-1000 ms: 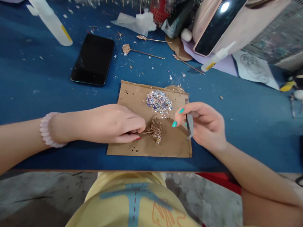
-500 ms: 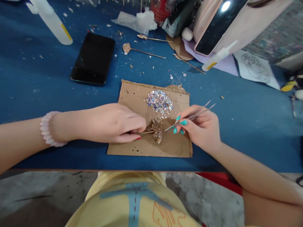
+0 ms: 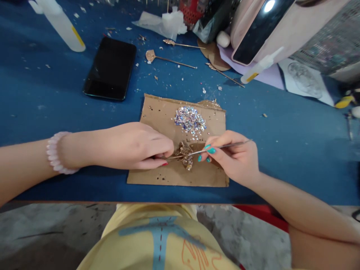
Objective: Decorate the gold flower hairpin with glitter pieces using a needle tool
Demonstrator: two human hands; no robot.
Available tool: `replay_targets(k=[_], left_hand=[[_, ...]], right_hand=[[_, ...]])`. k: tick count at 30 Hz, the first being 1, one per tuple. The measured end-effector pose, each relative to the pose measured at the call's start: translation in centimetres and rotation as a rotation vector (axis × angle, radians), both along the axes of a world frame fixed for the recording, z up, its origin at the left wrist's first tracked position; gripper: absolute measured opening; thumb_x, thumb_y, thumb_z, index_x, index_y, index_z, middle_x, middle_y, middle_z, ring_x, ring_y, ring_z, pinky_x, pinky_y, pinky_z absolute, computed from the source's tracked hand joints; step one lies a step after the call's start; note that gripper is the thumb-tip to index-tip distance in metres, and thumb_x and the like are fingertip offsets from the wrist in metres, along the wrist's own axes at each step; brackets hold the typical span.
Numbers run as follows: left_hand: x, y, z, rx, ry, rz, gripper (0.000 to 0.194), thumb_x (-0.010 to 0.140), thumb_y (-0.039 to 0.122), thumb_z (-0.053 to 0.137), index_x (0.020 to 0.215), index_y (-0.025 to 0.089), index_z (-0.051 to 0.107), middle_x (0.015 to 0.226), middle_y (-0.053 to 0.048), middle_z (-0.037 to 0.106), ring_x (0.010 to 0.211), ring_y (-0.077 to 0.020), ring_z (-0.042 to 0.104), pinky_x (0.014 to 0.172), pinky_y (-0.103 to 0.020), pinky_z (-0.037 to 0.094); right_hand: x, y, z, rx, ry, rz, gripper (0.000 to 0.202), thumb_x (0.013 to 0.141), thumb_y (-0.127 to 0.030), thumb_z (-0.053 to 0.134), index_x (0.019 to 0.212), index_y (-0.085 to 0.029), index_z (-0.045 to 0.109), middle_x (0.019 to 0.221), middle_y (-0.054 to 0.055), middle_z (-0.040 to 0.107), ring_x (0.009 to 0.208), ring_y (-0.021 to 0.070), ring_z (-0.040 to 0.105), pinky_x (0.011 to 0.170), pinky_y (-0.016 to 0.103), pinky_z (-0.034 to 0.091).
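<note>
Over a piece of cardboard [image 3: 152, 177], my left hand [image 3: 137, 145] pinches the thin metal stem of a gold hairpin [image 3: 186, 154]. The hairpin's ornate head, dotted with small shiny pieces, points right. My right hand [image 3: 233, 153] is closed on slim metal tweezers [image 3: 218, 146], whose tips reach onto the ornate head. Whether the tips hold a small piece is too fine to make out. Just above the head, a pile of iridescent sequins [image 3: 189, 119] lies on the cardboard, with a few scattered below it.
A black tablet [image 3: 111, 69] lies at upper left, near a white glue bottle [image 3: 63, 28]. Several more gold hairpins [image 3: 150, 56] rest behind the cardboard. At upper right stand a phone [image 3: 260, 33], a smaller glue bottle [image 3: 260, 67] and a printed paper sheet [image 3: 305, 80].
My right hand has shifted slightly left and the tweezers have turned flatter, their tips moving from beside the hairpin's head onto it. My left hand has stayed nearly still.
</note>
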State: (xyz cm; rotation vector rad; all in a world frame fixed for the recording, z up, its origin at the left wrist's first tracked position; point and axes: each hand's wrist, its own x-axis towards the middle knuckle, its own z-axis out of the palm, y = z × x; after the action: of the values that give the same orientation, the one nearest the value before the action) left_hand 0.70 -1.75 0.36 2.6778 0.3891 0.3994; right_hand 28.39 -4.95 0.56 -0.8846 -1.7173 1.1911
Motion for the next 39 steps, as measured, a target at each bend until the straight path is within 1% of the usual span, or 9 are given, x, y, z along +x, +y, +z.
replay_targets(k=[3, 8, 13, 20, 26, 33, 39], left_hand=[[0.01, 0.04, 0.02, 0.005, -0.001, 0.003, 0.015, 0.103, 0.021, 0.049, 0.088, 0.022, 0.048, 0.068, 0.004, 0.054, 0.060, -0.0126, 0.043, 0.057, -0.027, 0.031], [0.06, 0.08, 0.08, 0.000, 0.003, 0.002, 0.016, 0.103, 0.021, 0.049, 0.087, 0.022, 0.048, 0.069, 0.004, 0.055, 0.059, -0.0127, 0.044, 0.057, -0.027, 0.031], [0.10, 0.04, 0.14, -0.009, 0.010, 0.009, 0.015, 0.102, 0.021, 0.049, 0.087, 0.022, 0.050, 0.069, 0.004, 0.056, 0.059, -0.0127, 0.044, 0.057, -0.028, 0.032], [0.05, 0.04, 0.16, -0.020, 0.014, 0.014, 0.016, 0.102, 0.022, 0.049, 0.086, 0.022, 0.052, 0.069, 0.003, 0.057, 0.059, -0.0128, 0.045, 0.057, -0.029, 0.032], [0.08, -0.04, 0.20, -0.004, 0.009, 0.005, 0.016, 0.102, 0.021, 0.049, 0.087, 0.022, 0.050, 0.068, 0.004, 0.055, 0.059, -0.0125, 0.044, 0.056, -0.028, 0.032], [0.08, 0.01, 0.14, -0.002, 0.011, 0.007, 0.015, 0.102, 0.021, 0.049, 0.087, 0.022, 0.050, 0.070, 0.003, 0.057, 0.060, -0.0127, 0.045, 0.057, -0.028, 0.032], [-0.01, 0.03, 0.04, 0.004, 0.006, -0.004, 0.015, 0.102, 0.021, 0.050, 0.087, 0.022, 0.047, 0.070, 0.004, 0.055, 0.060, -0.0125, 0.044, 0.057, -0.027, 0.032]], right_hand=[[0.08, -0.20, -0.22, 0.040, -0.038, 0.027, 0.019, 0.095, -0.027, 0.073, 0.078, -0.020, 0.067, 0.066, 0.001, 0.075, 0.057, 0.0116, 0.065, 0.049, 0.022, 0.048], [0.42, -0.32, -0.58, 0.071, -0.133, 0.039, 0.018, 0.095, -0.030, 0.073, 0.082, -0.020, 0.070, 0.069, 0.002, 0.074, 0.060, 0.0129, 0.067, 0.049, 0.023, 0.047], [0.44, -0.29, -0.53, 0.129, -0.151, 0.047, 0.015, 0.094, -0.027, 0.075, 0.081, -0.020, 0.071, 0.069, 0.002, 0.074, 0.060, 0.0126, 0.067, 0.051, 0.024, 0.048], [0.24, -0.34, -0.28, 0.104, -0.099, 0.033, 0.018, 0.097, -0.028, 0.070, 0.081, -0.021, 0.069, 0.068, 0.003, 0.076, 0.061, 0.0139, 0.068, 0.053, 0.026, 0.051], [0.30, -0.25, -0.33, 0.154, -0.140, 0.050, 0.016, 0.096, -0.023, 0.069, 0.080, -0.020, 0.069, 0.067, 0.002, 0.075, 0.059, 0.0132, 0.067, 0.052, 0.025, 0.049], [0.21, -0.27, -0.25, 0.141, -0.107, 0.050, 0.017, 0.097, -0.024, 0.069, 0.080, -0.020, 0.068, 0.068, 0.003, 0.075, 0.060, 0.0141, 0.068, 0.052, 0.026, 0.051], [0.26, -0.23, -0.29, 0.166, -0.107, 0.061, 0.015, 0.097, -0.022, 0.068, 0.081, -0.021, 0.068, 0.068, 0.003, 0.075, 0.059, 0.0138, 0.067, 0.052, 0.025, 0.050]])
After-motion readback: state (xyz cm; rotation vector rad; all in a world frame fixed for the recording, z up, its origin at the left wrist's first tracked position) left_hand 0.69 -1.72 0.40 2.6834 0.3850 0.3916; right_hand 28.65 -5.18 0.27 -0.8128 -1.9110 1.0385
